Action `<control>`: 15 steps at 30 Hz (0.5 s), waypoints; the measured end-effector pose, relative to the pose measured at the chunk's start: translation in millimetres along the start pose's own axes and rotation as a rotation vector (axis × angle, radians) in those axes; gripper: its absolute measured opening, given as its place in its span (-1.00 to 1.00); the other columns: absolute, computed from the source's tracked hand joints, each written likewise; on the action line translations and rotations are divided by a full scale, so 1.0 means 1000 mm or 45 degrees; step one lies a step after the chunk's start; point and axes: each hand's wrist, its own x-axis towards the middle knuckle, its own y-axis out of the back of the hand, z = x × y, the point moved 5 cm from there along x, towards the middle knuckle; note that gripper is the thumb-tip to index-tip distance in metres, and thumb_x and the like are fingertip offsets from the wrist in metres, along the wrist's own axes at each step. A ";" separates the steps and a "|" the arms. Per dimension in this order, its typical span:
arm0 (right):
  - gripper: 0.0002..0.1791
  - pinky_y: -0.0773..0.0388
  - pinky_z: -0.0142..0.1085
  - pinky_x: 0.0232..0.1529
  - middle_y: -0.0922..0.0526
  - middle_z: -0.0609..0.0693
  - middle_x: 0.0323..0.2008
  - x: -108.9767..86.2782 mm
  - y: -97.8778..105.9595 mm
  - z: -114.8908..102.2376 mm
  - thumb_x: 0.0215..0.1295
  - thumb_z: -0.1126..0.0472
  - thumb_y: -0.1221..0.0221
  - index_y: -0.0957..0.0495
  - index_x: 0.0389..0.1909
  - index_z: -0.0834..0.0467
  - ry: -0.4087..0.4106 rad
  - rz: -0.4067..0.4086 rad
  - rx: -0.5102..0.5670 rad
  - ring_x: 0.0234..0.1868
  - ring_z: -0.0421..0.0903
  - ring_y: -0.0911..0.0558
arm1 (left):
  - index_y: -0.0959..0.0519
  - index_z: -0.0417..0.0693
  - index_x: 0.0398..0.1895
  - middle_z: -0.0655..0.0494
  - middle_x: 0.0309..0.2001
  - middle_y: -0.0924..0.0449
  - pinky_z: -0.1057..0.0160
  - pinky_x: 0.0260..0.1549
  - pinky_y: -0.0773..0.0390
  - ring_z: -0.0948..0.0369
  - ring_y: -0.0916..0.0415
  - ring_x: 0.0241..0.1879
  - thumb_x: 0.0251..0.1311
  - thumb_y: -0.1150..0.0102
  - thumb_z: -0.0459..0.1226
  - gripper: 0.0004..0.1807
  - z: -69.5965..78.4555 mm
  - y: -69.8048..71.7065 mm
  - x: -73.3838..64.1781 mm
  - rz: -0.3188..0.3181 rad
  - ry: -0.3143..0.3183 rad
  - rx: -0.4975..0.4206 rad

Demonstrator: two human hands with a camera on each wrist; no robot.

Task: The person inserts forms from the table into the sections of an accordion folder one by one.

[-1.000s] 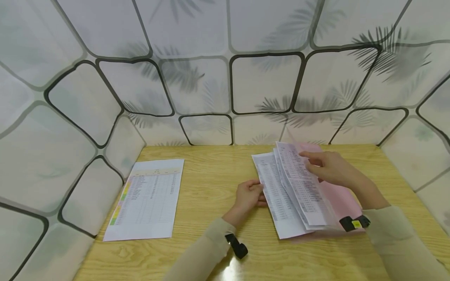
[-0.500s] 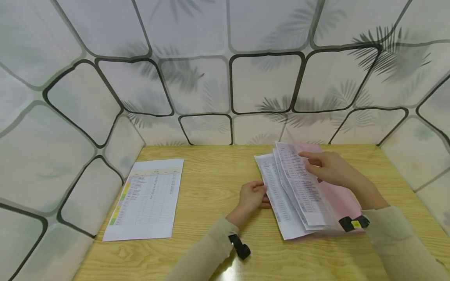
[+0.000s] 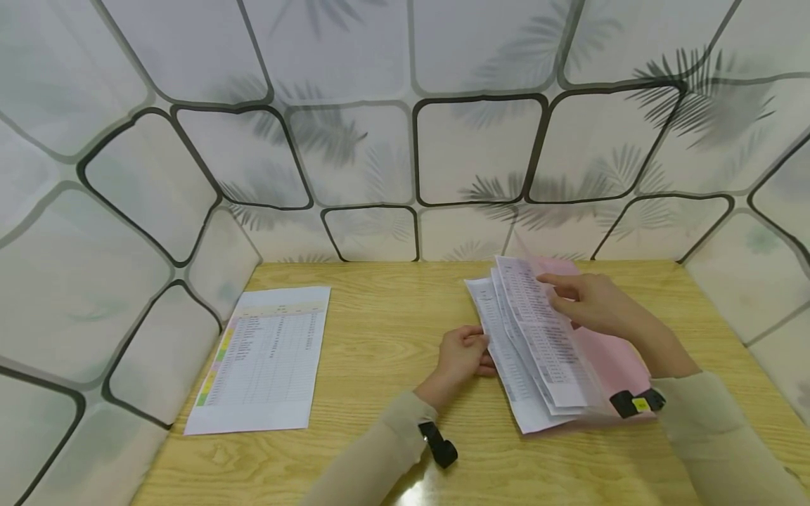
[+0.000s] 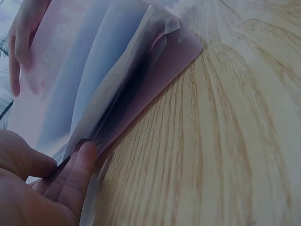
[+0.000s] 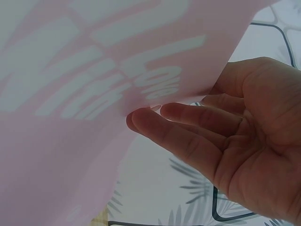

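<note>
A pink see-through folder (image 3: 610, 358) with pale lettering lies at the right of the table, its cover lifted. Several printed table sheets (image 3: 544, 330) stand raised and tilted with it. My right hand (image 3: 591, 302) pinches the upper edge of the cover; in the right wrist view its fingertips (image 5: 143, 118) meet at the pink plastic (image 5: 66, 155). Under the raised sheets, a printed sheet (image 3: 503, 351) sticks out to the left. My left hand (image 3: 460, 355) pinches that sheet's left edge, thumb above and fingers beneath. The sheet's right part is hidden.
Another printed sheet (image 3: 266, 365), with a coloured strip down its left side, lies flat at the left of the wooden table (image 3: 373, 302). Patterned panels (image 3: 354, 154) rise behind the table and along both sides.
My left hand has moved to the right, sliding the pinched sheet further under the raised sheets. My right hand and the cover have hardly moved.
</note>
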 end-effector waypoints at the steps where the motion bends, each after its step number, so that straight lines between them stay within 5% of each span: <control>1: -0.41 -0.64 -0.30 -0.42 -0.60 0.49 0.22 0.000 0.000 0.000 0.57 0.15 -0.11 -0.36 0.54 0.22 0.000 0.001 0.000 -0.44 -0.17 -0.65 | -0.60 -0.43 0.14 -0.38 -0.17 -0.78 0.11 -0.49 -0.79 0.18 -0.72 -0.53 0.47 -0.10 -0.44 -0.71 0.000 -0.001 0.000 0.002 0.000 0.002; 15: -0.41 -0.60 -0.30 -0.46 -0.71 0.33 0.07 0.000 0.000 0.001 0.57 0.14 -0.10 -0.37 0.54 0.20 0.008 0.005 -0.004 -0.48 -0.16 -0.61 | -0.58 -0.42 0.22 -0.36 -0.15 -0.78 0.16 -0.49 -0.79 0.22 -0.69 -0.53 0.50 -0.07 -0.42 -0.67 -0.002 -0.007 0.001 -0.056 0.036 0.027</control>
